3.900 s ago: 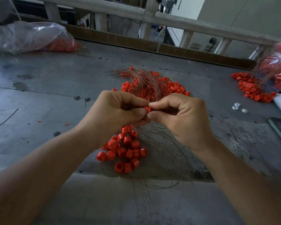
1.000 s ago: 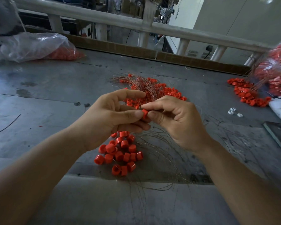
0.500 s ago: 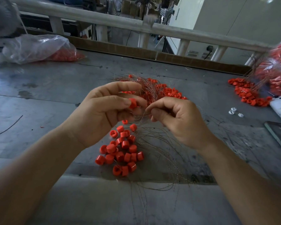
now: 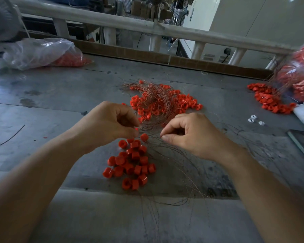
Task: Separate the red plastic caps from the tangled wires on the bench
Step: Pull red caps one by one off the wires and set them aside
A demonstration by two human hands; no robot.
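loose red caps lay heaped on the bench, nearest the viewer. just above them, 1 cap sat between the hands. left hand: fingers curled, thumb to fingertips; contents could not be told. right hand: thumb and forefinger pinched a thin wire. beyond, tangled wires lay over more caps.

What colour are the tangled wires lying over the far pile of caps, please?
The tangled wires are coppery brown; head view.
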